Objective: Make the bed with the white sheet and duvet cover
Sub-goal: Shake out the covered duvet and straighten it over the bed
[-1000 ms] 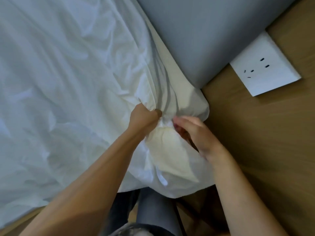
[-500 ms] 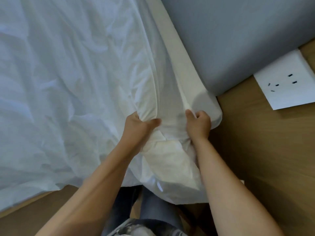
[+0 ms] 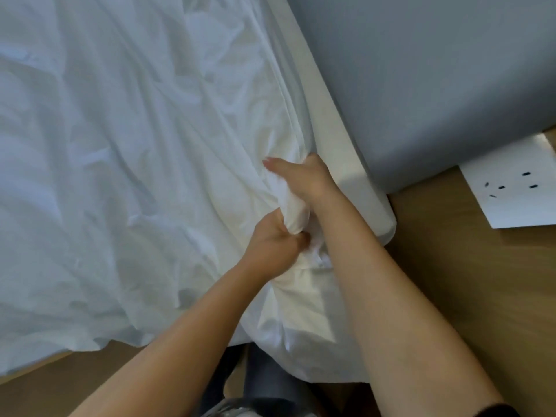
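Observation:
A crumpled white sheet [image 3: 126, 152] covers the bed and hangs over its near edge. The bare mattress edge [image 3: 340, 152] shows along the right side, down to the corner. My left hand [image 3: 272, 251] grips a bunched fold of the sheet near that corner. My right hand [image 3: 304, 177] reaches over it farther up, thumb stretched out, fingers tucked into the same bunch of cloth beside the mattress edge. A small label on the cloth [image 3: 320, 261] shows between my forearms.
A grey padded headboard [image 3: 436, 85] fills the upper right. A wooden panel [image 3: 469, 281] with a white wall socket [image 3: 514, 188] lies right of the bed corner. My legs in dark trousers [image 3: 264, 383] stand at the bed's near edge.
My right hand has moved up and left over the left hand into the bunched sheet. My left hand has pulled its fold down and nearer. The view shifted, showing more headboard.

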A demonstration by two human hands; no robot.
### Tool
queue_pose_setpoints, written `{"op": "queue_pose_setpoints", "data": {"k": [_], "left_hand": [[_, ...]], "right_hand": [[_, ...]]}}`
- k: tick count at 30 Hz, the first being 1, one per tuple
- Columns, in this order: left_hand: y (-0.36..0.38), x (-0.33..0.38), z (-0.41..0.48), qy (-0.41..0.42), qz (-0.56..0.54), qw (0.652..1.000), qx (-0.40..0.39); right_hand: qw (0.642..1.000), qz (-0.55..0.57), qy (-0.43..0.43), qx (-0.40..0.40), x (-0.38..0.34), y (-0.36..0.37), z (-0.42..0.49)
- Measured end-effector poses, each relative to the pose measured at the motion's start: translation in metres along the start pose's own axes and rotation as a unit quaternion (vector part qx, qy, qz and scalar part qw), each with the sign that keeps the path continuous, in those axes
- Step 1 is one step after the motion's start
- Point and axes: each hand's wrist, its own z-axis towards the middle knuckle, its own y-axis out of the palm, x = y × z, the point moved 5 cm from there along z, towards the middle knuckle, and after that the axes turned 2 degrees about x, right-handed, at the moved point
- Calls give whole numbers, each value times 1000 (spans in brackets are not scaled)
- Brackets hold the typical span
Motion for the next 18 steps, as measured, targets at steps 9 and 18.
{"op": "queue_pose_setpoints", "data": {"k": [9, 18], "left_hand": [[-92, 43, 63, 184, 199, 956, 111], [-47, 36, 191, 165, 366, 915, 33]], "right_hand": [[971, -57, -157, 173, -97, -19, 16], [873, -286, -159, 363, -92, -62, 70]]}}
